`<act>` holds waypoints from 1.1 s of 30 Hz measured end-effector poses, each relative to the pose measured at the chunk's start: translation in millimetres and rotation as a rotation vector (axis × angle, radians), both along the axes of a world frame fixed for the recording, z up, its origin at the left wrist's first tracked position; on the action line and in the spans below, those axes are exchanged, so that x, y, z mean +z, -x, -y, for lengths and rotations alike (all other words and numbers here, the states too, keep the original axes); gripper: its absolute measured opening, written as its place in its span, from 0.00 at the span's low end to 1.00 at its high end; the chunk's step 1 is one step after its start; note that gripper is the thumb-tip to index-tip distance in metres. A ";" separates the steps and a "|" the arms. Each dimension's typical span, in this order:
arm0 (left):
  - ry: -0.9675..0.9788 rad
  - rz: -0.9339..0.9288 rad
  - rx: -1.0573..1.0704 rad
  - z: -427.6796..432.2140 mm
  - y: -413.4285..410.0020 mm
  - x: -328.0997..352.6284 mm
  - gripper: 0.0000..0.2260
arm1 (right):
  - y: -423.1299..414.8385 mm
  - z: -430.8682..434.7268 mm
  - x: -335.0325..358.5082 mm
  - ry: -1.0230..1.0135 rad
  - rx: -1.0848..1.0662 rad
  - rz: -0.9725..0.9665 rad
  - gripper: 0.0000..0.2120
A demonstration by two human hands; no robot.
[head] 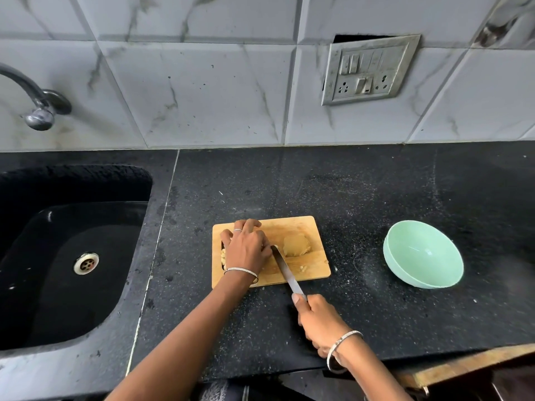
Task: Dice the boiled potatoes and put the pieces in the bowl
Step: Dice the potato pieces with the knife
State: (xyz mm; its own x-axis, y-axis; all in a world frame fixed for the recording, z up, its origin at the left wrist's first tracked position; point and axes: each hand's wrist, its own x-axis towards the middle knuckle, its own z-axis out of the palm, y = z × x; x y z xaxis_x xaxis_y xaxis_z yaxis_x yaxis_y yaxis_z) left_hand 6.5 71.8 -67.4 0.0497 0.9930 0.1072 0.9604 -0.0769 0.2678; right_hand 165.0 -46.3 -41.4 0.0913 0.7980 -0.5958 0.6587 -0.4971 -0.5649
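Note:
A wooden cutting board (304, 227) lies on the black counter. My left hand (246, 247) is on the board's left part, fingers curled over potato that it mostly hides; pale cut bits (223, 257) show at its left edge. My right hand (320, 321) grips the handle of a knife (285, 270), whose blade slants up to the left and meets the board beside my left hand. A peeled potato half (296, 246) sits flat to the right of the blade. A small crumb (303, 268) lies near the board's front edge. The mint-green bowl (405, 273) stands to the right, with nothing inside.
A black sink (72, 285) with a metal drain (86, 263) fills the left side, and a tap (37, 105) juts from the tiled wall above it. A switch plate (369, 70) is mounted on the wall. The counter's front edge runs just below my right wrist.

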 end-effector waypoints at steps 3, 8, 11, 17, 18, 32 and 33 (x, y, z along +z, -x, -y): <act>-0.015 -0.027 -0.023 -4.9 2.8 -0.6 0.08 | -3.2 6.0 0.9 -0.035 0.079 0.116 0.19; 0.009 0.070 -0.106 -11.4 7.0 7.4 0.07 | -5.8 14.4 3.8 -0.062 0.090 0.100 0.19; 0.040 0.035 -0.186 -7.9 6.5 10.4 0.08 | -9.9 17.7 6.2 -0.099 0.079 0.103 0.20; -0.004 0.011 -0.185 -2.0 4.8 4.9 0.07 | -15.1 18.1 9.4 -0.190 0.053 0.100 0.22; -0.029 -0.013 -0.203 -1.9 3.7 2.7 0.08 | -15.5 17.8 9.4 -0.211 0.050 0.098 0.22; -0.256 -0.078 -0.256 8.8 19.0 -17.2 0.06 | -12.9 14.1 -1.4 -0.348 0.051 0.102 0.21; -0.262 -0.100 -0.276 9.2 20.6 -17.7 0.07 | -12.6 13.0 -3.2 -0.352 0.062 0.109 0.21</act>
State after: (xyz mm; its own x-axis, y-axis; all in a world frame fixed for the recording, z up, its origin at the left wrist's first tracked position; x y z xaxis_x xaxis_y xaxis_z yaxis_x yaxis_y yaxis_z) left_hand -14.2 62.6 -85.1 0.3335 0.8805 0.3368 0.9145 -0.3890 0.1114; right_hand 177.7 -59.3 -44.6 0.0844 0.9582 -0.2734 0.7470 -0.2425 -0.6191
